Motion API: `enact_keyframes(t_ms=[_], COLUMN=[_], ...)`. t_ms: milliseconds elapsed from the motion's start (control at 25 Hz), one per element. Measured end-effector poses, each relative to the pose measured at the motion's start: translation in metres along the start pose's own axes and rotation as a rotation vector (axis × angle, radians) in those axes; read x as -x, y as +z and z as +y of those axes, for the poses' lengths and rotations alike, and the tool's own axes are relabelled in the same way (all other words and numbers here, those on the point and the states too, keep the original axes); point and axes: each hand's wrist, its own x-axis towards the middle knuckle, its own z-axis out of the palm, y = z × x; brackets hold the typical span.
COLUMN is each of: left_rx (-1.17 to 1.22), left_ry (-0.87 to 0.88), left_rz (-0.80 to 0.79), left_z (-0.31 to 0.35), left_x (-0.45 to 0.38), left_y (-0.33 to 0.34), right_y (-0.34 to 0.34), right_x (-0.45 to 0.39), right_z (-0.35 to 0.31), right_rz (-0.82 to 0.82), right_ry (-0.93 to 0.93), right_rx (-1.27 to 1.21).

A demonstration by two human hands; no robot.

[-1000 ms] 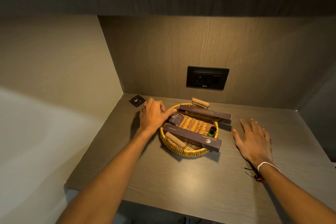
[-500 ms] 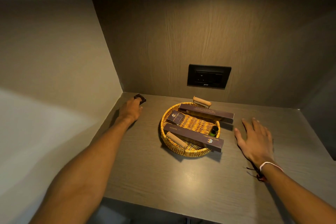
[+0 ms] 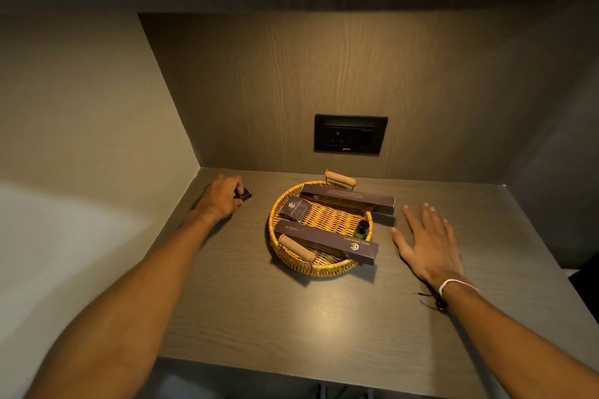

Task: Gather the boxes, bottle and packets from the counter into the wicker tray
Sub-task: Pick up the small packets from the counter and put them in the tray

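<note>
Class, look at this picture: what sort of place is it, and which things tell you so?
Probably a hotel room nook: long boxes printed with a hotel name, a small bottle in a wicker tray.

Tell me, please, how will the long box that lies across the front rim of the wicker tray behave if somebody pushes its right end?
The long box looks like thin cardboard, so it is probably light and stiff. It rests on the wicker tray rim with its right end sticking out past it, so a push would likely pivot or slide it, perhaps off the rim.
</note>
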Motion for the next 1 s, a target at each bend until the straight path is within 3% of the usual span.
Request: enact_keyframes(t_ms=[200, 320, 560, 1000], left_rx=[0.198, 0.226, -0.044, -0.286], left_ry=[0.187, 0.348, 0.457, 0.379], left_rz=[0.018, -0.122, -0.304, -0.078], left_z=[0.052, 0.096, 0.144, 0.152], left_x=[0.015, 0.031, 0.046, 0.047], left_y=[-0.021, -0.029, -0.013, 0.022], right_y=[-0.005, -0.007, -0.004, -0.002], right_x=[0.002, 0.002, 0.001, -0.002], right_z=[-0.003, -0.004, -0.002, -0.003], right_rz=[0.008, 0.014, 0.024, 0.047], right_ry=[0.012, 0.016, 0.021, 0.027], right_rx=[-0.042, -0.062, -0.077, -0.067])
